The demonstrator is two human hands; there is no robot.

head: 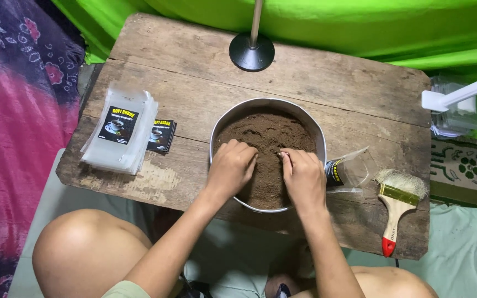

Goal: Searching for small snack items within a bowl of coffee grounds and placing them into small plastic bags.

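Working brown powder [269, 144], likely ground coffee, inside round metal tin [320, 135] at desk [327, 83] centre. My left hand [230, 168] and right hand [303, 175] both knuckle-down in powder, fingers curled, grip narrow, pinching or raking loose grounds; nothing solid held. Step judged: loosening/gathering powder. Open clear pouch [349, 171] lies just right of tin, touching rim. Stack of labelled empty pouches [120, 132] left, well apart. Paintbrush [396, 204] far right. Lamp base [252, 52] behind tin. Next move calls for steady scoop, pouch mouth held open.
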